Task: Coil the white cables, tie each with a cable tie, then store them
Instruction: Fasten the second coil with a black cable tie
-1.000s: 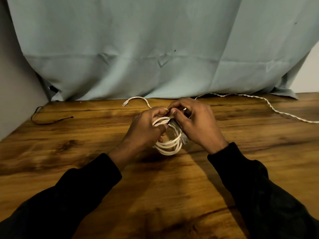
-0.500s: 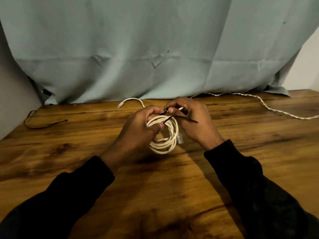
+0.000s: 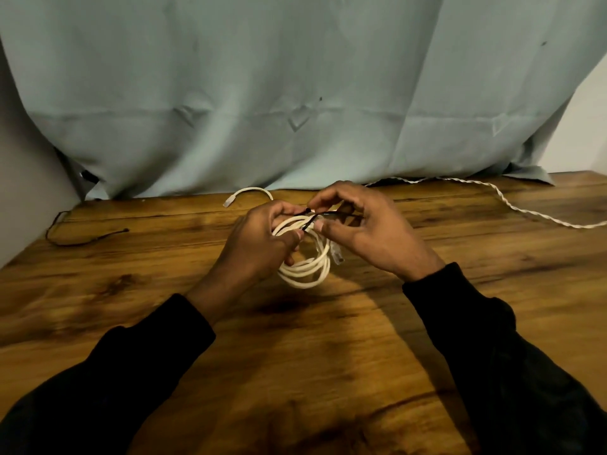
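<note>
Mid-desk [image 3: 328, 372], our left hand [image 3: 259, 247] grips the coil [image 3: 308, 274] while our right hand [image 3: 364, 234] pinches what seems a black tie [image 3: 328, 214].

two hands show, a left hand [image 3: 259, 244] and a right hand [image 3: 368, 231], both at the centre of the frame. two white cables: one coiled cable [image 3: 307, 267] at the centre, one twisted cable [image 3: 512, 206] in the upper right. two black cable ties: one cable tie [image 3: 323, 215] at the centre, one loose tie [image 3: 82, 239] at the left. one wooden table [image 3: 328, 356] fills the lower frame; one pale curtain [image 3: 295, 93] spans the top.
</note>
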